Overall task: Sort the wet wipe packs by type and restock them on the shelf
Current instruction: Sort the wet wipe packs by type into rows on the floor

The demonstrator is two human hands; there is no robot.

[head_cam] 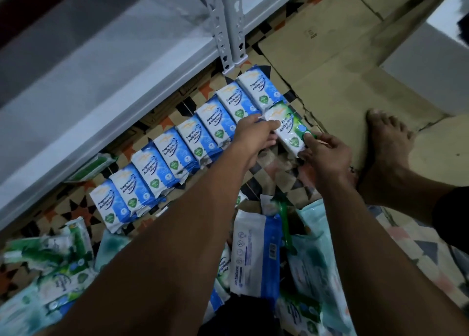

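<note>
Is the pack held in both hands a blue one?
No, the pack gripped by the left hand and right hand is green and white.

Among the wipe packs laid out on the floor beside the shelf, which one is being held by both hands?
The green-and-white wipe pack at the row's far right end: left hand and right hand grip it. The rest of the row is blue-and-white packs, untouched.

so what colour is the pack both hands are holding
Green and white pack, clearest in the head view, unlike the blue row beside it.
</note>
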